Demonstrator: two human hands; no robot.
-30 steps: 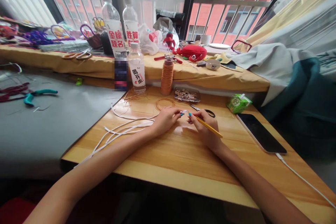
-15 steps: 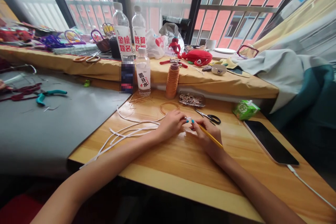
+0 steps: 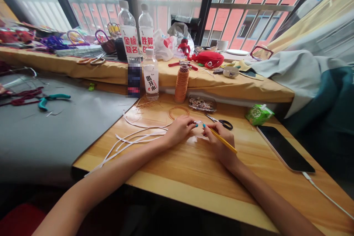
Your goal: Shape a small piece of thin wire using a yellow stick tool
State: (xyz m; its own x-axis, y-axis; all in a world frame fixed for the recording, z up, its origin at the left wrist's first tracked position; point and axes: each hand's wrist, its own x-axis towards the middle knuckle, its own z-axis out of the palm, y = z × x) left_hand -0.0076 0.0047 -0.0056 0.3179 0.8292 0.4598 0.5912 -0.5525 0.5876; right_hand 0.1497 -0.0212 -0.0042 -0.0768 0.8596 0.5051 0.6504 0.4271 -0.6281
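Observation:
My left hand (image 3: 181,129) rests over the wooden tabletop, thumb and forefinger pinched on a small white piece (image 3: 198,122) that looks like the end of a white cord. Several white cords (image 3: 143,136) trail leftward from beneath this hand to the table's edge. My right hand (image 3: 222,142) is closed around a slim yellow-handled tool (image 3: 223,140), held like a pen. Its thin tip points at the white piece; whether it touches is too small to tell. Black-handled scissors (image 3: 225,123) lie just beyond my right hand. An orange thread loop (image 3: 178,112) lies beyond my left.
Behind the hands stand an orange thread spool (image 3: 181,84), a clear tray of small pieces (image 3: 202,104) and a water bottle (image 3: 151,81). A green drink carton (image 3: 259,114) and a charging phone (image 3: 284,148) are at right. Teal pliers (image 3: 54,99) lie on the grey mat (image 3: 55,136).
My right hand and the yellow-handled tool have shifted slightly right, widening the gap between the two hands' fingertips. My left hand has hardly moved.

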